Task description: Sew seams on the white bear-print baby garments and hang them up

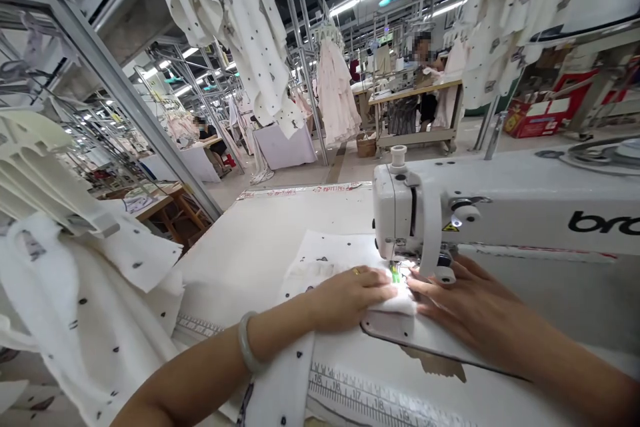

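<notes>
A white sewing machine [500, 203] stands on the white table [260, 240]. White fabric with small dark prints [320, 253] lies under its needle. My left hand [350, 293] rests flat on the fabric just left of the needle, fingers stretched out; a ring is on one finger and a pale bangle on the wrist. My right hand [470, 307] lies flat to the right of the needle, fingers spread, pressing the fabric's edge below the machine head.
More printed white fabric [90, 307] is heaped at the left. A ruler strip [370, 400] runs along the table's near edge. Garments [235, 20] hang overhead. Other people sit at sewing tables [415, 90] in the background.
</notes>
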Tool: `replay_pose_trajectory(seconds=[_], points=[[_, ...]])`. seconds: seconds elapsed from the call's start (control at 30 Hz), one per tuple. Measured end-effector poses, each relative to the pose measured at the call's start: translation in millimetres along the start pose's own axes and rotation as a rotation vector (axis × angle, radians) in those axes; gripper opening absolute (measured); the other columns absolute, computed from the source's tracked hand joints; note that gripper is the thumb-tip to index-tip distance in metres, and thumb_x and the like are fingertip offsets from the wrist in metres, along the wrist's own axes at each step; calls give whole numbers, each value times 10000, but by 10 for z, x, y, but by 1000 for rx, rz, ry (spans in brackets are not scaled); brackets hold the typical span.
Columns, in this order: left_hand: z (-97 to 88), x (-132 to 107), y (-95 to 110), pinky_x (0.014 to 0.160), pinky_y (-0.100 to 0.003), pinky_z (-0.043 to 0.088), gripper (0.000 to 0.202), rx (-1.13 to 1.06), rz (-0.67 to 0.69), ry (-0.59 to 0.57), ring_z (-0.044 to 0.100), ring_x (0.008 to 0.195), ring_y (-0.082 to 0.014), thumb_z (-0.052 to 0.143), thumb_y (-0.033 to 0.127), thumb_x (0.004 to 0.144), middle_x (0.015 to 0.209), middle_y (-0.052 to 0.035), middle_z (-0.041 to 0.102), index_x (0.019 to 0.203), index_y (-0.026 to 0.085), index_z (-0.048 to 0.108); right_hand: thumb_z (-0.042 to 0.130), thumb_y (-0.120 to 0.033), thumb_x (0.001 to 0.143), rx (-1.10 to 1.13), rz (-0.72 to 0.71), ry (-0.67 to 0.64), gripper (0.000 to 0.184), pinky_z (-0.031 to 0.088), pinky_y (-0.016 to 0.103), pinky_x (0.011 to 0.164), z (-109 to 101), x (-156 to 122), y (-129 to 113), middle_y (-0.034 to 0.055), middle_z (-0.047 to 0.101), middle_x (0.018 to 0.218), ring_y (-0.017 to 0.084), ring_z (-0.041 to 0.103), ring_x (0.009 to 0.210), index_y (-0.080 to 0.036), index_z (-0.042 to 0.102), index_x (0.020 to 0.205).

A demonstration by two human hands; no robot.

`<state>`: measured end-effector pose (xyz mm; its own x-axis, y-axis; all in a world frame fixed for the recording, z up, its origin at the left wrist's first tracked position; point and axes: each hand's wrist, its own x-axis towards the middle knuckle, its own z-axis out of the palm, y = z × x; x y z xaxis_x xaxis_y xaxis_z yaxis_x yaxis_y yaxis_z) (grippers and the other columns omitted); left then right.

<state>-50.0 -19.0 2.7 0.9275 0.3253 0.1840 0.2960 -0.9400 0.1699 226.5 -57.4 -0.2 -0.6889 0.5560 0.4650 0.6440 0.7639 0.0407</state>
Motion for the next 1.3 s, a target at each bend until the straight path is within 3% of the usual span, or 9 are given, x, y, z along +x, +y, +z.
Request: replay_pose_trajectory(seconds=[0.23,0.43,0.63,0.77,0.9,1.1,1.2,1.3], points=[[-29,67,-297,1236,-388,436,408,-24,72,-24,517,1453,-214,408,27,1016,1433,-166,648,1348,98,634,436,-313,1097,56,36,36,289,536,454,795,35,-42,16,4,721,728,251,691,710,-266,721,1089],[-23,36,-243,1210,-422,449,430,-30,113,39,556,1394,-227,418,-5,969,1382,-145,680,1320,116,634,387,-343,1131,145,-26,45,317,537,413,775,56,-28,-51,-14,788,985,201,713,731,-303,697,1180],[-48,46,-208,1125,-386,491,377,-32,126,14,657,1206,-213,445,-2,966,1290,-114,724,1215,142,689,416,-380,1125,144,-2,72,303,531,425,820,76,-36,-75,-32,789,981,206,742,779,-334,715,1119],[-69,48,-189,1123,-408,492,420,-37,102,-21,632,1256,-228,444,-3,953,1335,-121,706,1275,150,667,409,-368,1131,143,-33,88,308,515,416,846,45,-19,-90,-9,792,1006,203,750,827,-314,702,1207],[-54,16,-169,1178,-394,453,512,-58,90,-18,586,1332,-213,417,-32,923,1376,-103,687,1342,162,638,387,-370,1135,164,-16,29,344,507,399,809,62,-31,-112,-19,773,982,184,742,776,-341,729,1122],[23,13,-222,1157,-415,484,446,-42,100,4,597,1328,-235,452,19,978,1343,-106,703,1320,199,674,421,-362,1122,128,42,-19,296,457,485,1034,181,-123,-104,17,773,1122,210,755,863,-338,684,1255],[43,53,-299,1184,-407,469,393,-47,118,34,594,1346,-231,417,54,1032,1328,-140,708,1309,157,676,438,-393,1110,120,102,-82,304,431,528,1065,191,-127,-99,31,771,1156,255,745,948,-332,673,1293],[43,94,-358,1211,-413,449,419,-28,54,26,578,1378,-224,403,43,1028,1369,-139,691,1345,158,653,467,-433,1097,99,144,-108,329,438,543,1039,174,-110,-83,51,771,1173,295,724,1005,-301,665,1324]])
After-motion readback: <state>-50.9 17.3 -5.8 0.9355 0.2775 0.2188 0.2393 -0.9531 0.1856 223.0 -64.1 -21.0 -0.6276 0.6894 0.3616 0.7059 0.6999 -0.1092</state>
